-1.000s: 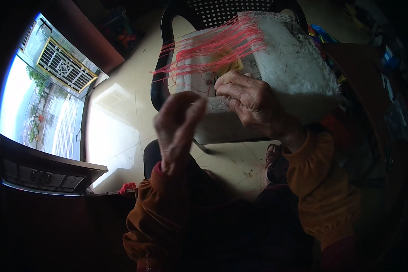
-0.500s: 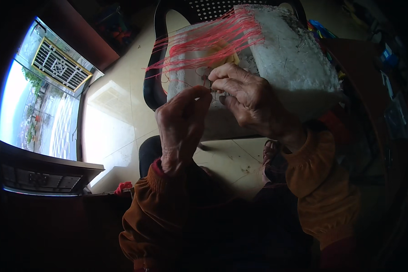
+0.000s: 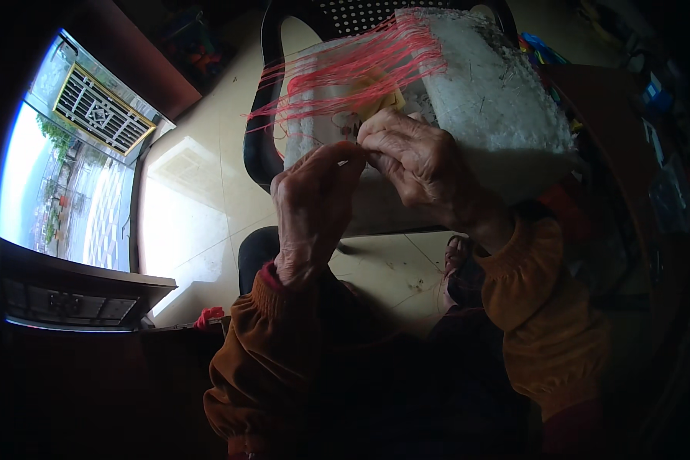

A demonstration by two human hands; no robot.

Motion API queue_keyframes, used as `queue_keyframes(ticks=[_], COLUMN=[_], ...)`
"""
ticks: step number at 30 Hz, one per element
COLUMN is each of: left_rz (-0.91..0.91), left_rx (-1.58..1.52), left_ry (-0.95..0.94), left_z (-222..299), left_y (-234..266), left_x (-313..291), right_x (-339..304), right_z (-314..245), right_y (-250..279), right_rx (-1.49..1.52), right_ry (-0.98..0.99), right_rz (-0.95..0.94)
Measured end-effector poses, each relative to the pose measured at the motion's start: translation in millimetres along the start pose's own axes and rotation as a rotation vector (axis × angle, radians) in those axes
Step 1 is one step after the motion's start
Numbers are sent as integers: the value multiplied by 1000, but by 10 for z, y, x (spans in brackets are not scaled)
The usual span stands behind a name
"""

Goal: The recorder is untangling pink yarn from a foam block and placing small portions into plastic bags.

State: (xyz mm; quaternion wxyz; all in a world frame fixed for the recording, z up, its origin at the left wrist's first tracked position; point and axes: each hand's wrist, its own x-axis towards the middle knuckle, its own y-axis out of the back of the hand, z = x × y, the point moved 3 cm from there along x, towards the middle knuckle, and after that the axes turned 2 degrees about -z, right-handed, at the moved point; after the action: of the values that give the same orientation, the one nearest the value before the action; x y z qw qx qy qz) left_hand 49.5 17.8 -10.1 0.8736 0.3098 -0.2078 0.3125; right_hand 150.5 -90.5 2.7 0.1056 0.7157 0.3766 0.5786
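Meeting almost tip to tip, the person's left hand (image 3: pixel 318 199) and right hand (image 3: pixel 418 157) are over the near edge of a rough white foam block (image 3: pixel 487 100), left of that edge's middle. Both grips are narrow, thumb against fingers; whether either holds a fine strand or a pin is too small to tell. Thin pinkish-red threads (image 3: pixel 360 69) fan out beyond the hands, from the inner edge of the block's raised right part across its recess, their loose ends passing its left edge. A yellow flat piece (image 3: pixel 383 96) lies in the recess under the threads, just beyond the right hand. Thin metal pins (image 3: pixel 471 73) stick in the raised part's top. The block sits on a black plastic chair (image 3: pixel 262 146), whose perforated back rises past the block's far edge.
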Motion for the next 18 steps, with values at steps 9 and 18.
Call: queue_keyframes(ticks=[9,18], left_rz=[50,69], left_rx=[9,145], left_ry=[-154,-282], left_z=[-41,22], left_y=[22,99], left_x=[17,-49], right_x=[-8,-41], right_z=[26,-10], right_y=[-72,-113], right_rx=[-49,-261], right_ry=[-18,94], right_rz=[0,18])
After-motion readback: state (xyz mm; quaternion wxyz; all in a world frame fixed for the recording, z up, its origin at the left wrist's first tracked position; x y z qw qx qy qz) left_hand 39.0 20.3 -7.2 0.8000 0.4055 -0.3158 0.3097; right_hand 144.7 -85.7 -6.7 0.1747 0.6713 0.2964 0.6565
